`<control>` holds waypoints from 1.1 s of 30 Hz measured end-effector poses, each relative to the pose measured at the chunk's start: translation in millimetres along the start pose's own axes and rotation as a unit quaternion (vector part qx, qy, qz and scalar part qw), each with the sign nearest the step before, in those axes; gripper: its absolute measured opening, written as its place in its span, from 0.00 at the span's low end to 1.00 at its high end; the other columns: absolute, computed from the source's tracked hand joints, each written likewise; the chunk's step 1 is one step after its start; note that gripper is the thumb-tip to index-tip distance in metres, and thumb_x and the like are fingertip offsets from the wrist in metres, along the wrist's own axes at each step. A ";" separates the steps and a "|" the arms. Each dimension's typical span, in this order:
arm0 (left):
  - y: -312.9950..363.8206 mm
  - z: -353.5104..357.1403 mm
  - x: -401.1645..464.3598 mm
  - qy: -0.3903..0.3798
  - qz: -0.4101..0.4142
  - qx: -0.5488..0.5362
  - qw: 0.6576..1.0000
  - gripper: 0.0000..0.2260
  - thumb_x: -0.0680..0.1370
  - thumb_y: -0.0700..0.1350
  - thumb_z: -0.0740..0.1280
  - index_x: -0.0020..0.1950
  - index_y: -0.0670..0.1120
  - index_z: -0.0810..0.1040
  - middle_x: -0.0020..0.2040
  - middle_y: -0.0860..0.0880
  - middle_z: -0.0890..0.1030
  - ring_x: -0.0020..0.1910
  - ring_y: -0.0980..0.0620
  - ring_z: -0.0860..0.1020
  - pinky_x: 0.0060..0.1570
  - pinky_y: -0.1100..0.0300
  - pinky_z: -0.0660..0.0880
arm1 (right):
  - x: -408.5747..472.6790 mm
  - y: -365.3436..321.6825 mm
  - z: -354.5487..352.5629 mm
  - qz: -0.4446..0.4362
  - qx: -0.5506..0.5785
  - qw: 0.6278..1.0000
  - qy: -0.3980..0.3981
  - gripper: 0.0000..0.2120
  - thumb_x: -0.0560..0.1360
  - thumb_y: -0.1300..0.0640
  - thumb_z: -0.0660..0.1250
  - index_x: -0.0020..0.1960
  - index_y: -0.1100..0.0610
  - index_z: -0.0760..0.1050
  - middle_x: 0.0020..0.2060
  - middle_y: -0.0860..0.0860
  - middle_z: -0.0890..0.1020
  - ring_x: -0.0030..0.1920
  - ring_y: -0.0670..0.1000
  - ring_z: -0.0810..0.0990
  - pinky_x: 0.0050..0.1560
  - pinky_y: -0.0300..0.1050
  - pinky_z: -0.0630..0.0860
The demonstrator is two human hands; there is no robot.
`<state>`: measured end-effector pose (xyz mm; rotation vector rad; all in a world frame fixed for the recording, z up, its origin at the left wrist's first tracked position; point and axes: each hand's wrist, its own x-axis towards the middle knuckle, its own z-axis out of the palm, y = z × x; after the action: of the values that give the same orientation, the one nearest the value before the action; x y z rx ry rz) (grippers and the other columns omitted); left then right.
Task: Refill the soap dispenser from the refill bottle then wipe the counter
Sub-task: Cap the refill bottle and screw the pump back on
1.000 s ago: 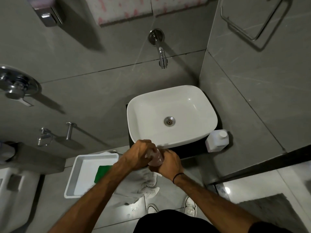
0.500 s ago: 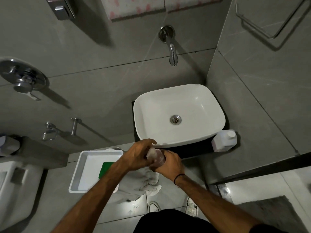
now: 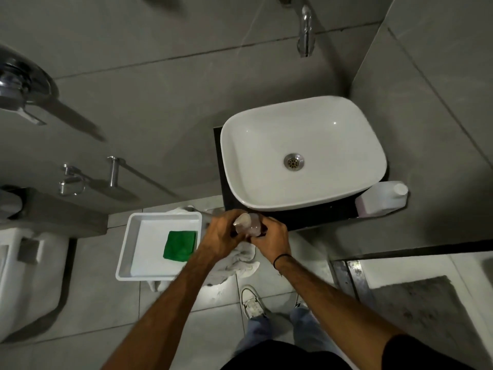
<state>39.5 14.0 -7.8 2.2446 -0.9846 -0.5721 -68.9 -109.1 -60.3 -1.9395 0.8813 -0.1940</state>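
this is a bathroom. a white vessel basin with a metal drain sits on a dark table in a corner of grey tiled walls, under a wall-mounted chrome spout. to the left stands a white toilet, with chrome fittings on the wall above it. the floor is tiled in grey, and a grey mat lies to the right.

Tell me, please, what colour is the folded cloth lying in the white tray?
The folded cloth is bright green, seen best in the head view, inside the white tray.
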 end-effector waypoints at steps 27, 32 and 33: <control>19.2 17.6 -14.1 0.109 -0.028 0.086 0.990 0.14 0.76 0.46 0.72 0.33 0.40 0.80 0.32 0.43 0.81 0.25 0.52 0.71 0.26 0.61 0.70 | 8.9 12.0 12.7 0.034 -0.141 0.989 -0.041 0.11 0.74 0.61 0.70 0.56 0.57 0.81 0.50 0.57 0.84 0.52 0.59 0.81 0.54 0.50 0.76; 21.9 20.6 -15.0 0.132 -0.028 0.069 0.988 0.17 0.76 0.48 0.73 0.30 0.43 0.77 0.28 0.48 0.76 0.25 0.55 0.67 0.29 0.65 0.63 | 7.9 11.9 11.6 0.051 -0.032 0.998 -0.032 0.12 0.73 0.60 0.74 0.56 0.54 0.82 0.49 0.52 0.86 0.55 0.57 0.83 0.51 0.37 0.76; 21.3 20.9 -16.8 0.130 -0.033 0.067 0.989 0.18 0.76 0.51 0.73 0.30 0.44 0.76 0.29 0.50 0.75 0.25 0.55 0.67 0.29 0.66 0.63 | 6.2 11.3 10.0 0.040 -0.015 0.999 -0.031 0.16 0.71 0.60 0.76 0.59 0.55 0.82 0.51 0.52 0.86 0.57 0.56 0.83 0.53 0.36 0.76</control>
<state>5.8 7.9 -6.0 2.4029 -0.8393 -0.2378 -65.3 -109.2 -76.2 -1.9249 0.9234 -0.0741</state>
